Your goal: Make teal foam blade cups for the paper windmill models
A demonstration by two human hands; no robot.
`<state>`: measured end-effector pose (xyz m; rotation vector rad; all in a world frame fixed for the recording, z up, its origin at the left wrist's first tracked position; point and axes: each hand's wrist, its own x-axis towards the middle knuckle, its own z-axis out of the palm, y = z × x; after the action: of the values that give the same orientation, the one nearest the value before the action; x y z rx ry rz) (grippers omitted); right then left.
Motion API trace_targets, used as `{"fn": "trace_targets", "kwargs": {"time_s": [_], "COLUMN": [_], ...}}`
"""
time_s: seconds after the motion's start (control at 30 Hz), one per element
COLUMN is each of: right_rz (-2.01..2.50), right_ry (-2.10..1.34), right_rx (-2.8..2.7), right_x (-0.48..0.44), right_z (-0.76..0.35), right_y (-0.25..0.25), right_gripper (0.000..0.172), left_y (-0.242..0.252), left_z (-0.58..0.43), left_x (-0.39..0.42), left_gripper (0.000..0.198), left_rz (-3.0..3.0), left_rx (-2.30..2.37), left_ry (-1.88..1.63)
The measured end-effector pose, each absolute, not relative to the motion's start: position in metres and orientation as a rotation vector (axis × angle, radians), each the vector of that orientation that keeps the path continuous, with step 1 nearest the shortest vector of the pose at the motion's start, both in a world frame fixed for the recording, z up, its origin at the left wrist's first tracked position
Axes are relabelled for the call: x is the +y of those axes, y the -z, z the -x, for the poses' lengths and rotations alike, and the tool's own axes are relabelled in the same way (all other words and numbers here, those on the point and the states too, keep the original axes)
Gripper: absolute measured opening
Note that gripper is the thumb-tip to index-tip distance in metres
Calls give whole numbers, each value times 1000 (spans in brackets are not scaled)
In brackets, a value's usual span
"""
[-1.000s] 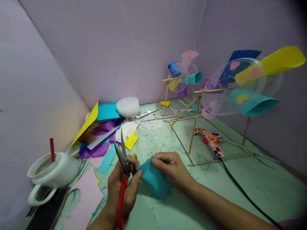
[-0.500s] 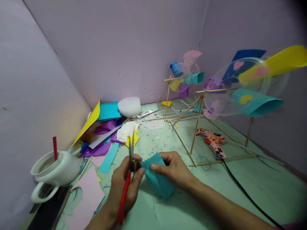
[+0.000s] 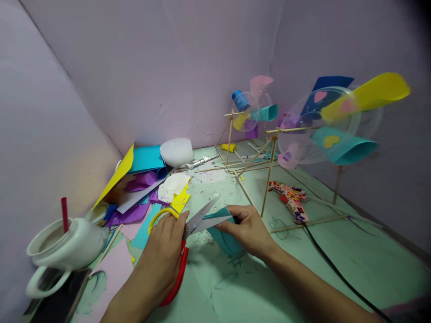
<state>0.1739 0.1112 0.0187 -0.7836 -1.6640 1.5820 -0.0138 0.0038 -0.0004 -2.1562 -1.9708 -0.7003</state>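
Observation:
My left hand (image 3: 164, 242) grips a pair of scissors (image 3: 190, 228) with one yellow and one red handle. Their blades are spread apart and point to the right, with the lower blade lying against the edge of a folded turquoise paper piece (image 3: 226, 240). My right hand (image 3: 247, 229) pinches that paper near its top, thumb in front and fingers behind. Most of the right fingers are hidden. Both hands are just above the pale green tabletop (image 3: 256, 296).
On the right stand two stick-frame wheels, a large one (image 3: 350, 148) and a smaller one (image 3: 266, 112), with coloured paper blades. A floral glue gun (image 3: 289, 197) trails a black cable. At left are a white teapot (image 3: 81, 237), a phone (image 3: 63, 291) and paper scraps (image 3: 134, 215).
The scissors have swung from upright and closed to spread blades pointing right at the paper. My left hand has turned to grip the handles. The view has shifted slightly.

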Motion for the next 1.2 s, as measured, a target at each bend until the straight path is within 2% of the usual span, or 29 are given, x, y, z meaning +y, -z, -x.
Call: {"fn": "trace_targets", "kwargs": {"time_s": [0.1, 0.2, 0.7, 1.2], "right_rz": [755, 733, 671, 659], "right_ry": [-1540, -1510, -1568, -1558], "right_rx": [-1717, -1746, -1665, -1702], "right_x": [109, 107, 104, 103], "right_z": [-173, -171, -170, -169], "right_y": [-21, -22, -17, -15], "right_gripper": [16, 15, 9, 16], "left_y": [-10, -16, -15, -23], "left_z": [12, 11, 11, 17], "left_x": [4, 2, 0, -2], "left_gripper": [53, 51, 43, 36], "left_rz": [2212, 2227, 2257, 2236], "left_rx": [-1945, -1934, -1970, -1795], "left_ry": [495, 433, 386, 382]}}
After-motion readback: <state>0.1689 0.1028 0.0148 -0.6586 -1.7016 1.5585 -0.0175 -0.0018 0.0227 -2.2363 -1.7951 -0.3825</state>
